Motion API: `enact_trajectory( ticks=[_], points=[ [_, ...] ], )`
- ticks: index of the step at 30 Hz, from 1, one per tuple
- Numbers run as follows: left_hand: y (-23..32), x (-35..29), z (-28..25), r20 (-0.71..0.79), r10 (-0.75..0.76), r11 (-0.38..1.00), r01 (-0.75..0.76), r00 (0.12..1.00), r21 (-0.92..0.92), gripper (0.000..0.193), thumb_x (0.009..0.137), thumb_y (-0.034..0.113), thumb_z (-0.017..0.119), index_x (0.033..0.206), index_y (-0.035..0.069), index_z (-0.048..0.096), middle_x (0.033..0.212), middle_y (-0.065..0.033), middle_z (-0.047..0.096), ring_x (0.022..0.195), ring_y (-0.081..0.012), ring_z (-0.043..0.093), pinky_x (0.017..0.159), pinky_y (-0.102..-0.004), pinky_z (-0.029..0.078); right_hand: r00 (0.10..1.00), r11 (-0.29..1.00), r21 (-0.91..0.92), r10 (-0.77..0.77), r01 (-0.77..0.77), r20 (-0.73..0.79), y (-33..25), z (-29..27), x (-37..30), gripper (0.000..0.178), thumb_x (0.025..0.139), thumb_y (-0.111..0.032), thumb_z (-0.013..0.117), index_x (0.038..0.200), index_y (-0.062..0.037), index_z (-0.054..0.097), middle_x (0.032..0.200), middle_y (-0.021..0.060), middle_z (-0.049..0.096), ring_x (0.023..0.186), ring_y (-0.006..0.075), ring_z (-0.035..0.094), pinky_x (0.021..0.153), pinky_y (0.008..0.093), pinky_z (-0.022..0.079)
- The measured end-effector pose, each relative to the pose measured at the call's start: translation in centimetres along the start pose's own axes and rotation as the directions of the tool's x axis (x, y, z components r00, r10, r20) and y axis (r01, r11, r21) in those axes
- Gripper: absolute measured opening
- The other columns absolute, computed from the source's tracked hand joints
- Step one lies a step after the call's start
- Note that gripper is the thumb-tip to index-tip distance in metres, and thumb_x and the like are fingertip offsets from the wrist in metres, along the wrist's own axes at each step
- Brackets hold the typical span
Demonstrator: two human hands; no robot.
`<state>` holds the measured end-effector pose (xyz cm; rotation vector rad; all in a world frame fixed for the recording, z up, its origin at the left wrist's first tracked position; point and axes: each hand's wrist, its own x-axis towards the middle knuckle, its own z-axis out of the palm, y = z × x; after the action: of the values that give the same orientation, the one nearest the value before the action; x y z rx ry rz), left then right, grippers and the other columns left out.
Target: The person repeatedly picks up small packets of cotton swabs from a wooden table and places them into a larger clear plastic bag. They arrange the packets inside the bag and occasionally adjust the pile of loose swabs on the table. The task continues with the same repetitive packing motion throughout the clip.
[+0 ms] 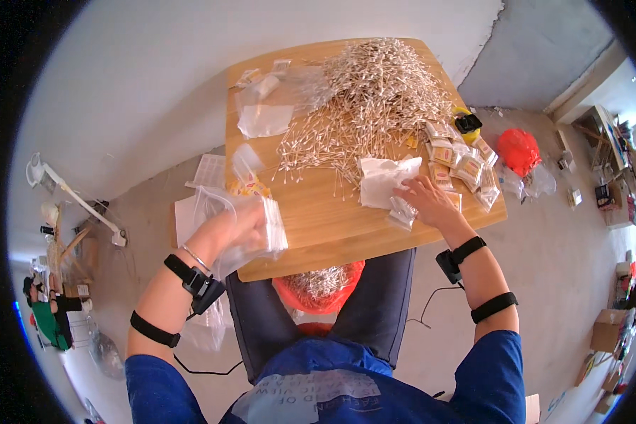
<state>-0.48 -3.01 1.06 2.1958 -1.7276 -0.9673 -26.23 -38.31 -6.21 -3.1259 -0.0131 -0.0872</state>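
Note:
My left hand (242,220) is at the table's near left edge, wrapped in thin clear plastic bags (274,226). Its fingers are closed round them and partly veiled by the film. My right hand (427,200) rests near the right side with fingers apart. Under its fingertips lie a crumpled white sheet (385,182) and a small clear packet (402,213). Just beyond that hand, several small packets of cotton swabs (466,167) are piled up. A large heap of loose cotton swabs (381,85) covers the table's far part.
The wooden table (318,240) has more clear bags and a white sheet (265,120) at its far left. A yellow and black round object (466,124) stands beside the heap. Between my knees sits a red bag of swabs (321,286). Another red bag (518,150) lies on the floor.

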Motion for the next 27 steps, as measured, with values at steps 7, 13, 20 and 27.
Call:
enact_trajectory(
  ticks=[7,13,20,27],
  points=[
    [-1.0,-1.5,0.5,-0.050,-0.068,0.996,0.065,0.996,-0.059,0.030,0.067,0.003,0.067,0.096,0.001,0.057,0.089,-0.0137,0.061,0.087,-0.0274,0.060,0.076,-0.0388,0.047,0.984,0.995,0.067,-0.079,0.069,0.158,-0.7,-0.3,1.3,0.040,0.070,-0.011,0.067,0.109,-0.0170,0.059,0.114,0.0022,0.057,0.113,0.0264,0.050,0.088,0.0394,0.049],
    [2.6,-3.3,-3.4,0.080,-0.373,0.903,0.342,0.924,0.258,0.027,0.087,0.015,0.057,0.113,0.006,0.057,0.104,-0.0161,0.066,0.094,-0.0298,0.063,0.080,-0.0400,0.050,0.992,0.991,0.124,0.033,-0.049,0.124,0.0,-0.1,-1.1,0.052,0.064,-0.016,0.075,0.113,-0.0108,0.058,0.110,0.0081,0.058,0.110,0.0288,0.052,0.091,0.0391,0.047],
    [5.5,-11.8,-5.5,-0.628,-0.384,0.923,0.251,0.677,-0.293,0.025,0.087,0.019,0.062,0.107,0.004,0.058,0.086,-0.0106,0.066,0.078,-0.0201,0.064,0.070,-0.0332,0.051,0.829,0.604,0.719,0.555,-0.344,-0.069,-0.7,-0.2,-2.8,0.048,0.069,-0.011,0.077,0.112,-0.0053,0.058,0.094,0.0064,0.061,0.087,0.0187,0.059,0.076,0.0315,0.049],
    [4.9,-12.2,-0.4,-0.697,-0.596,0.803,0.294,0.399,-0.518,0.042,0.079,0.029,0.072,0.104,0.000,0.055,0.074,-0.0077,0.062,0.068,-0.0191,0.061,0.063,-0.0325,0.049,0.683,0.100,0.961,0.722,-0.259,0.109,-3.3,-6.9,3.4,0.018,0.082,-0.015,0.071,0.093,-0.0069,0.058,0.078,-0.0006,0.059,0.069,0.0083,0.056,0.061,0.0251,0.049]
  ],
)
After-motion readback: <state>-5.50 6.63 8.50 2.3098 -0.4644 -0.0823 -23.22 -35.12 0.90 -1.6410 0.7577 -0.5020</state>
